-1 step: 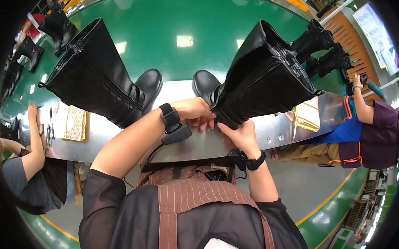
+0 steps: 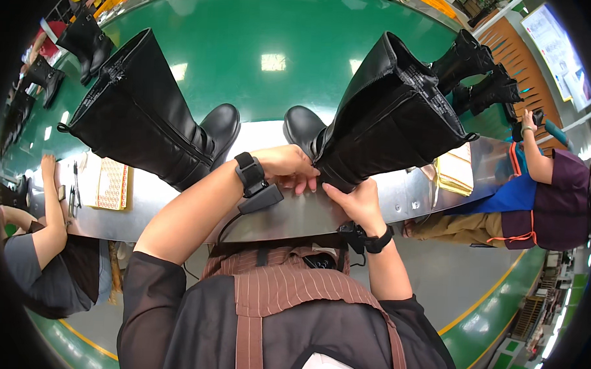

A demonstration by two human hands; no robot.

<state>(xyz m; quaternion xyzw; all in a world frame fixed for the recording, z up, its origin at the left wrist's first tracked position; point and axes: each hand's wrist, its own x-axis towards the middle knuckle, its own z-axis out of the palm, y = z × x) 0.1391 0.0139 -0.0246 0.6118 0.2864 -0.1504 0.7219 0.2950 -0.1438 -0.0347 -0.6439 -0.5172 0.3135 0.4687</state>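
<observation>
Two tall black boots stand on the metal-edged bench in front of me, their wide tops toward me. My left hand (image 2: 289, 166) reaches to the ankle of the right-hand boot (image 2: 376, 116). Its thumb and forefinger are pinched together at the lower end of the side seam; what is between them is too small to make out. Around the heel of that same boot my right hand (image 2: 357, 201) is closed, thumb on the near side and other fingers partly hidden. The left-hand boot (image 2: 148, 114) stands untouched, with a zip line down its shaft.
A yellow-edged stack of printed sheets (image 2: 112, 183) lies at the left, another stack (image 2: 455, 170) at the right. More black boots (image 2: 84, 40) stand on the green surface (image 2: 249, 27). Co-workers are on both sides: a bare forearm (image 2: 51, 195) left, a purple-clad person (image 2: 562, 200) right.
</observation>
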